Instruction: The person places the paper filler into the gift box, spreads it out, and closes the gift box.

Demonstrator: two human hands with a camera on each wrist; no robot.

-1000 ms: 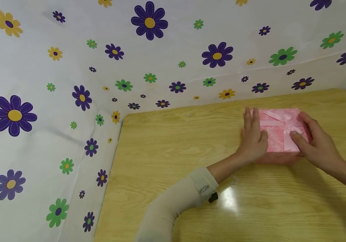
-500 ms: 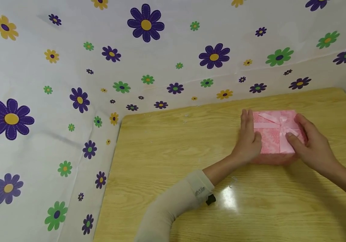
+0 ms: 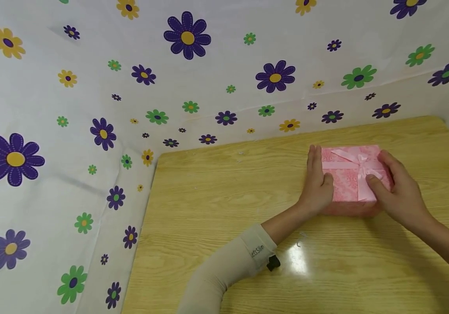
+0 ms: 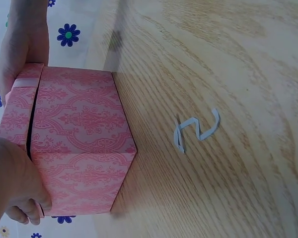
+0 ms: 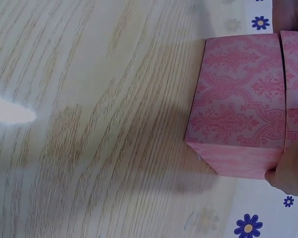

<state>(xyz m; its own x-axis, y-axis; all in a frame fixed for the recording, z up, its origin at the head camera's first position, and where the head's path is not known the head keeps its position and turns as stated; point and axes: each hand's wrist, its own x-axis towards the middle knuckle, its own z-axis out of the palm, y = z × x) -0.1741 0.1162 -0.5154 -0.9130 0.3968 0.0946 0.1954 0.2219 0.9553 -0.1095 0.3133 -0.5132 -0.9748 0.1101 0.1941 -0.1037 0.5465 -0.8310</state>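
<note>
A pink patterned gift box (image 3: 346, 185) with a lid and a satin ribbon bow (image 3: 362, 162) stands upright at the right of the table. Along its left side lies my left hand (image 3: 315, 187), fingers straight, its thumb at the lid's edge. My right hand (image 3: 402, 192) grips the right side, thumb on top by the bow and fingers round the far right edge. Both wrist views show the patterned walls (image 4: 82, 114) and a narrow dark gap under the lid (image 5: 294, 74). The inside of the box is hidden.
A thin pale folded strip (image 4: 197, 130) lies on the wooden table (image 3: 216, 196) in front of the box. Small pale scraps (image 3: 241, 153) lie toward the back. White flower-printed sheeting (image 3: 208, 56) walls off the back and left side.
The box and both hands have shifted slightly left in the head view, which itself has drifted a little. The hold of both hands looks the same.
</note>
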